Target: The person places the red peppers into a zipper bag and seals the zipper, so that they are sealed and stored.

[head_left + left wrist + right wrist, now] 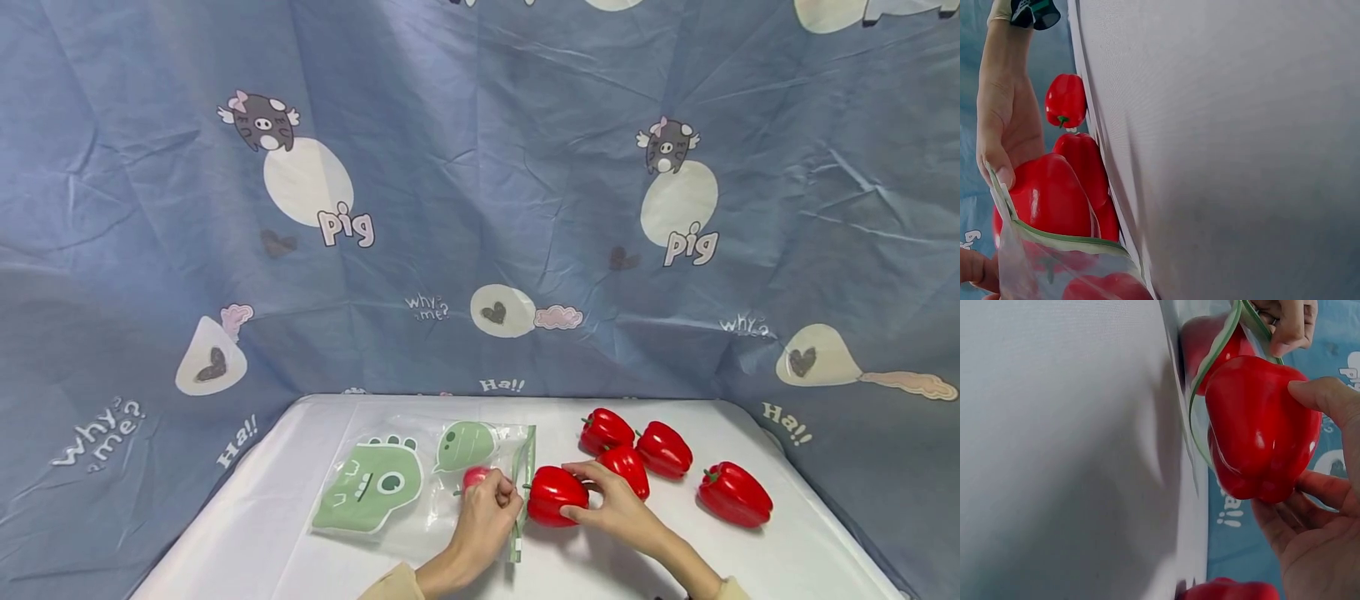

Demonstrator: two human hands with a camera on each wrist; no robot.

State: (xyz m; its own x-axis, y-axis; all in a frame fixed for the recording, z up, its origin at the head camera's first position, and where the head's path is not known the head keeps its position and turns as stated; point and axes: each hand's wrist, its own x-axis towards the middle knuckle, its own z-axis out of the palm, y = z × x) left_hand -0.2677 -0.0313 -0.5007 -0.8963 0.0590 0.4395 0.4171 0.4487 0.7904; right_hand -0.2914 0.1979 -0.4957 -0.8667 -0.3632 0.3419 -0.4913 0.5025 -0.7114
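My right hand grips a red bell pepper between thumb and fingers, its stem end pointing at the mouth of a clear zip bag. With its fingers curled, my left hand pinches the bag's edge near the green zip strip. That strip stands parted in the right wrist view, with the held pepper right at the opening. Another red pepper lies inside the bag, partly covered by the left hand in the head view. A green cartoon dinosaur is printed on the bag.
To the right on the white table lie several more peppers: one at the back, a pepper behind my right hand, another beside it and one farther right. A blue printed curtain hangs behind the table.
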